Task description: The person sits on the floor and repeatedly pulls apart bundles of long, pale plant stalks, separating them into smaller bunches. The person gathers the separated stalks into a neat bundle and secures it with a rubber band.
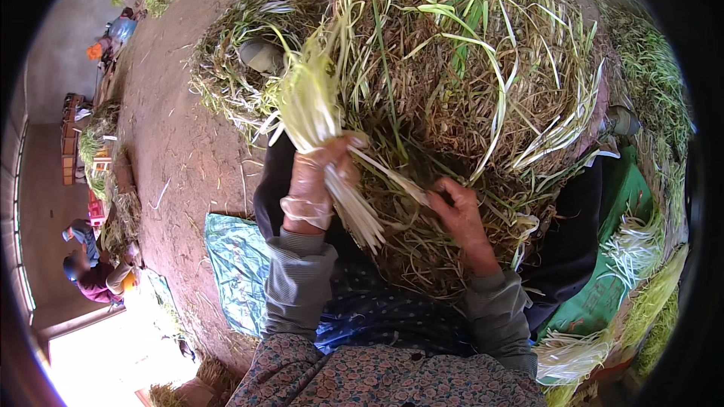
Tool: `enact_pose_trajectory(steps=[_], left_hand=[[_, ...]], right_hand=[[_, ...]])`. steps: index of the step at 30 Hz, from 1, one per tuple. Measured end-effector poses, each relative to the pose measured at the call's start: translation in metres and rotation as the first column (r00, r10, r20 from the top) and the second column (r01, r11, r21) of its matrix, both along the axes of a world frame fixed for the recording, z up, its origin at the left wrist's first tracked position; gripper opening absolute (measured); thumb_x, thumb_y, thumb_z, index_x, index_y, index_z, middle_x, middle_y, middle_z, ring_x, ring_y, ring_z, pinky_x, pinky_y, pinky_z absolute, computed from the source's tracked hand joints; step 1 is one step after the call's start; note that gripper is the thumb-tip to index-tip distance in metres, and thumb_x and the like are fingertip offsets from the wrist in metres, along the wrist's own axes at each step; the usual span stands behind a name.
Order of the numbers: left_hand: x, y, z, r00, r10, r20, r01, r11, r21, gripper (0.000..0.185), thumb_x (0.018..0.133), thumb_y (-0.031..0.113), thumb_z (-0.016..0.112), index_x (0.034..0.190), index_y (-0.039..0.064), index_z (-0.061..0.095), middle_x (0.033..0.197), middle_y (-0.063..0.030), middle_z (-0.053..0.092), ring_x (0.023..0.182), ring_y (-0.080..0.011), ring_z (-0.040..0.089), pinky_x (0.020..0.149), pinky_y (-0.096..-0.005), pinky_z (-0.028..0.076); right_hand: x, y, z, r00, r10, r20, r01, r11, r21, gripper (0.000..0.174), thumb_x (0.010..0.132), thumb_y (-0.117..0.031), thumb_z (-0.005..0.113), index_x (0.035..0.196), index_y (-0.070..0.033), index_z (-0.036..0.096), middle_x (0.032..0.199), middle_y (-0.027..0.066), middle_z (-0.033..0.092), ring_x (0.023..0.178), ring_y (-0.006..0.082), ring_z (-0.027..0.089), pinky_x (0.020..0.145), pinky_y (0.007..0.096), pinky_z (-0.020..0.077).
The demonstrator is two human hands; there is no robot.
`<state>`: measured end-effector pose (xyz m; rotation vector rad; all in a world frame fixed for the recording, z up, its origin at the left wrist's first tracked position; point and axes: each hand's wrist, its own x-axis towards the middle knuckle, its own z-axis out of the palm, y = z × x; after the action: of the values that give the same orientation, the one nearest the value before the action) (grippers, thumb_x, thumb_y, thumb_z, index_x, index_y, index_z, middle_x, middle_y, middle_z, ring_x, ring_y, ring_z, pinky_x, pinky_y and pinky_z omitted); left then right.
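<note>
My left hand (325, 172), in a thin clear plastic glove, grips a bunch of blanched leafy stalks (311, 102). Their pale yellow leaves point away from me, and the white stems come out below the fist. One separate white stalk (387, 172) slants from near my left thumb towards my right hand (458, 215). With thumb and fingers, the right hand pinches its lower end, where brownish outer skin shows. Under both hands spreads a large heap of dry leaves and stalks (452, 85), some green blades lying on top.
To the right, trimmed white stalks (633, 249) lie on a green woven sack (599, 294), with another bundle (574, 353) nearer me. A bluish sack (235, 271) lies on the earth floor (175, 124) at left. Two people (96, 277) sit farther left, near a bright doorway (113, 362).
</note>
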<state>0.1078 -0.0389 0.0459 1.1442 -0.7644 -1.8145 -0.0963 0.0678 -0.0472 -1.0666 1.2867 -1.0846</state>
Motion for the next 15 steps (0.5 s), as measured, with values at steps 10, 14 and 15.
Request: enact_pose_trajectory(steps=[10, 14, 15], left_hand=[[0.027, -0.014, 0.019, 0.971, 0.04, -0.235, -0.063, 0.994, -0.088, 0.02, 0.083, 0.02, 0.063, 0.093, 0.003, 0.06, 0.053, 0.0011, 0.048, 0.045, -0.0119, 0.044, 0.045, -0.0245, 0.037], [0.029, -0.003, -0.001, 0.975, 0.017, -0.222, -0.029, 0.998, -0.052, 0.028, 0.077, 0.022, 0.068, 0.095, 0.002, 0.057, 0.083, -0.0065, 0.058, 0.075, -0.0196, 0.059, 0.072, -0.0377, 0.051], [0.023, 0.004, -0.001, 0.984, 0.041, -0.173, -0.047, 0.998, -0.032, 0.027, 0.076, 0.02, 0.068, 0.093, 0.002, 0.057, 0.098, -0.0095, 0.059, 0.091, -0.0255, 0.059, 0.086, -0.043, 0.049]], right_hand=[[-0.006, 0.022, -0.006, 0.806, -0.025, -0.592, -0.025, 0.997, -0.075, 0.02, 0.082, -0.012, 0.062, 0.099, -0.003, 0.056, 0.079, 0.0169, 0.057, 0.064, 0.036, 0.057, 0.053, 0.0448, 0.0429], [-0.005, 0.019, 0.039, 0.771, -0.119, -0.625, -0.061, 0.964, -0.259, 0.025, 0.081, -0.008, 0.063, 0.104, -0.003, 0.056, 0.096, 0.0161, 0.056, 0.075, 0.0368, 0.058, 0.063, 0.0427, 0.0468], [-0.006, 0.017, 0.047, 0.743, -0.175, -0.646, -0.05, 0.948, -0.314, 0.025, 0.081, -0.008, 0.063, 0.105, -0.003, 0.056, 0.098, 0.0155, 0.056, 0.077, 0.0355, 0.058, 0.064, 0.0412, 0.0472]])
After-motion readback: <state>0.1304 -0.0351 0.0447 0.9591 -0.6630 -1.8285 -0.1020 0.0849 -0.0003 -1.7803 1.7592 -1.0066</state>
